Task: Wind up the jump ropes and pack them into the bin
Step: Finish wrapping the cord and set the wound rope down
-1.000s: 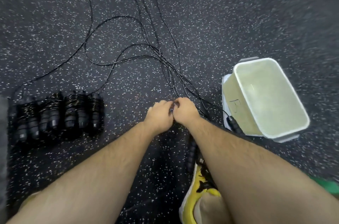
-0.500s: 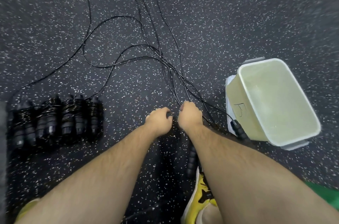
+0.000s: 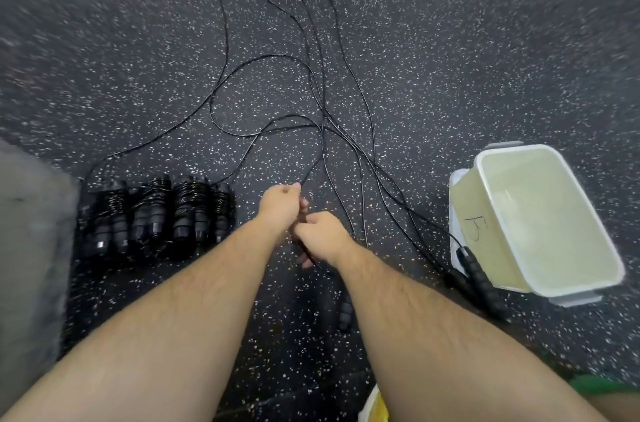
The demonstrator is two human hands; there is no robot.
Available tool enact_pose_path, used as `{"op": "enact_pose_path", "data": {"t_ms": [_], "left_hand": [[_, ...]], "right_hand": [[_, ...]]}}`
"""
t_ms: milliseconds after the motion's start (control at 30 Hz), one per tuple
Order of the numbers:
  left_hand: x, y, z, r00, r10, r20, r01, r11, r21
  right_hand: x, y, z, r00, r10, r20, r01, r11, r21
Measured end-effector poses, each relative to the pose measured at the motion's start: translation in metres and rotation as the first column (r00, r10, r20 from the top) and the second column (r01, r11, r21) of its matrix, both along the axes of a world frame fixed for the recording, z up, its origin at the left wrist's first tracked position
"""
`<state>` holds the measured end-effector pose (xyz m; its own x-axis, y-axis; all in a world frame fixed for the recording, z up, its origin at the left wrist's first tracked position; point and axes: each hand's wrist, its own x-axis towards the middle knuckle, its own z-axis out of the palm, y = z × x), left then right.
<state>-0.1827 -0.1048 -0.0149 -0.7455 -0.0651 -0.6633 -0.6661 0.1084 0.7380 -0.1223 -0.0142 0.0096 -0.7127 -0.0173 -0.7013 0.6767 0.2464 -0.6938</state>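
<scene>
Both hands are working one black jump rope [image 3: 323, 137] low over the speckled floor [image 3: 433, 58]. The left hand [image 3: 281, 207] is gripping the thin cord in a fist, and the right hand [image 3: 320, 235], touching it just behind, is curling round the same rope. Loose cord is sprawling out ahead of the grip. Wound-up ropes [image 3: 156, 214] are sitting off to the left, the bin [image 3: 495, 200] to the right, and loose handles [image 3: 475, 271] are lying beside it.
</scene>
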Motion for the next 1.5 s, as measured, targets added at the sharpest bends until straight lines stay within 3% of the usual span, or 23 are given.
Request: {"op": "enact_pose_path", "data": {"t_ms": [133,233,333,400,467,533,600,700,800,867,933,1033,1133,1200,1233,1333,1400,1500], "left_hand": [[0.006,-0.02,0.014,0.998,-0.054,0.045,0.057,0.995,-0.078],[0.024,-0.038,0.028,0.96,-0.237,0.148,0.215,0.965,0.147],[0.05,-0.06,0.041,0.853,-0.488,0.185,0.418,0.851,0.318],[0.056,-0.068,0.042,0.84,-0.489,0.236,0.412,0.857,0.309],[0.053,-0.073,0.039,0.921,-0.3,0.25,0.24,0.94,0.243],[0.045,-0.076,0.036,0.977,-0.088,0.196,0.045,0.976,0.215],[0.033,-0.076,0.035,0.986,0.022,0.163,-0.059,0.972,0.226],[0.022,-0.067,0.037,0.982,0.094,0.161,-0.124,0.974,0.188],[0.023,-0.057,0.043,0.991,0.076,0.112,-0.091,0.987,0.135],[0.03,-0.055,0.046,0.991,-0.084,0.102,0.072,0.991,0.113],[0.039,-0.059,0.043,0.955,-0.282,0.088,0.266,0.95,0.161],[0.051,-0.068,0.033,0.781,-0.611,0.132,0.569,0.782,0.254],[0.058,-0.07,0.035,0.654,-0.725,0.217,0.639,0.683,0.353],[0.059,-0.068,0.039,0.69,-0.682,0.243,0.579,0.721,0.381],[0.057,-0.068,0.036,0.763,-0.601,0.238,0.508,0.785,0.355],[0.042,-0.062,0.027,0.98,-0.117,0.16,0.072,0.962,0.263],[0.028,-0.059,0.021,0.981,0.124,0.151,-0.162,0.949,0.271],[0.018,-0.052,0.018,0.976,0.167,0.143,-0.197,0.952,0.232]], "right_hand": [[-0.011,-0.011,-0.006,0.979,-0.172,0.11,0.18,0.981,-0.07],[-0.024,-0.014,-0.005,0.902,-0.425,0.077,0.431,0.899,-0.077],[-0.03,-0.023,0.005,0.898,-0.439,-0.028,0.436,0.897,-0.073],[-0.034,-0.033,0.007,0.916,-0.38,-0.129,0.386,0.922,0.026],[-0.032,-0.042,0.014,0.94,-0.307,-0.146,0.32,0.945,0.071],[-0.021,-0.048,0.024,0.969,-0.234,-0.072,0.232,0.972,-0.034],[-0.006,-0.051,0.03,0.992,-0.128,0.011,0.129,0.983,-0.134],[0.012,-0.044,0.032,0.975,0.119,0.188,-0.059,0.954,-0.294],[0.02,-0.03,0.034,0.903,0.301,0.306,-0.222,0.937,-0.268],[0.014,-0.022,0.029,0.962,0.125,0.244,-0.113,0.992,-0.063],[0.004,-0.014,0.024,0.979,-0.17,0.114,0.166,0.985,0.046],[-0.012,-0.009,0.018,0.904,-0.417,0.096,0.427,0.886,-0.18],[-0.025,-0.013,0.017,0.879,-0.476,0.041,0.473,0.857,-0.204],[-0.027,-0.017,0.018,0.901,-0.43,-0.048,0.423,0.899,-0.117],[-0.027,-0.019,0.018,0.913,-0.403,-0.065,0.395,0.912,-0.113],[-0.018,-0.02,0.024,0.965,-0.262,0.005,0.26,0.957,-0.128],[-0.009,-0.018,0.025,0.993,-0.089,0.078,0.099,0.985,-0.144],[0.004,-0.015,0.025,0.95,0.232,0.21,-0.181,0.954,-0.238]]}}
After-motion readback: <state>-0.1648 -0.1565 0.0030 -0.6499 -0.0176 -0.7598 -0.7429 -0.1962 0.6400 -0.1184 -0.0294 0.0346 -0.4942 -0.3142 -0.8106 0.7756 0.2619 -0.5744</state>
